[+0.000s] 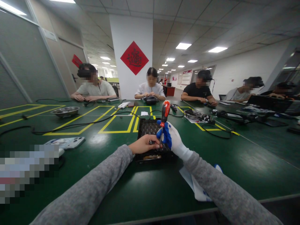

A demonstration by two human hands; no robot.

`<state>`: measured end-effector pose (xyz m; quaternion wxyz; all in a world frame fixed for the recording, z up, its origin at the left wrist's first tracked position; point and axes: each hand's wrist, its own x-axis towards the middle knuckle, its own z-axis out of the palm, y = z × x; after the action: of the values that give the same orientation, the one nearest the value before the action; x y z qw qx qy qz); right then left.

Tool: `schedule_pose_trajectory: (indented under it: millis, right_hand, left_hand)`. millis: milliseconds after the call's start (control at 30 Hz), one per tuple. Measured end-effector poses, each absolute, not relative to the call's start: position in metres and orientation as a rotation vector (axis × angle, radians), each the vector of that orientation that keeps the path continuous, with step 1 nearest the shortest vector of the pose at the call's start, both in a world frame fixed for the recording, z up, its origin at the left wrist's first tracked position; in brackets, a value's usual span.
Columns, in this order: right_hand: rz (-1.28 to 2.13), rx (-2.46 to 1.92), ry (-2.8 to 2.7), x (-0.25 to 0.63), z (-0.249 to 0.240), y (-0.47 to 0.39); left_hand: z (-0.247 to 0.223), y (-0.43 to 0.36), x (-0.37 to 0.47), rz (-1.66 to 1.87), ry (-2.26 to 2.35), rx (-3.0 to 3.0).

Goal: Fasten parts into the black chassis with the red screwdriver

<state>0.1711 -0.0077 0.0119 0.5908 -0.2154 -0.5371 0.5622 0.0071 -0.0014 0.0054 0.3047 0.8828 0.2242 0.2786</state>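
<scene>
Head view: the screwdriver (165, 111) is gripped near its lower handle by the gloved right hand (170, 137), fingers curled closed, and is held nearly upright over the black case (140, 157) on the counter (105, 193). The bare left hand (145, 143) is held by the shaft, fingers curled; whether anything is pinched cannot be told.

The screwdriver with a glossy red-and-black handle (165, 111) and slim metal shaft stands nearly upright, handle uppermost, over the black rectangular case (147, 127). The case lies on the green bench (112, 187), its dark interior textured, a brownish piece near its front edge.
</scene>
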Motion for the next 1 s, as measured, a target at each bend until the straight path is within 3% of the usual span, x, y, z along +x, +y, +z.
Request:
schedule_pose_trajectory:
  millis: [1000]
  right_hand:
    - [1.309, -0.579, -1.378, 0.1685, 0.0161, -0.0136]
  left_hand:
    - [0.0046, -0.0027, 0.0066, 0.722, 0.621, 2.308]
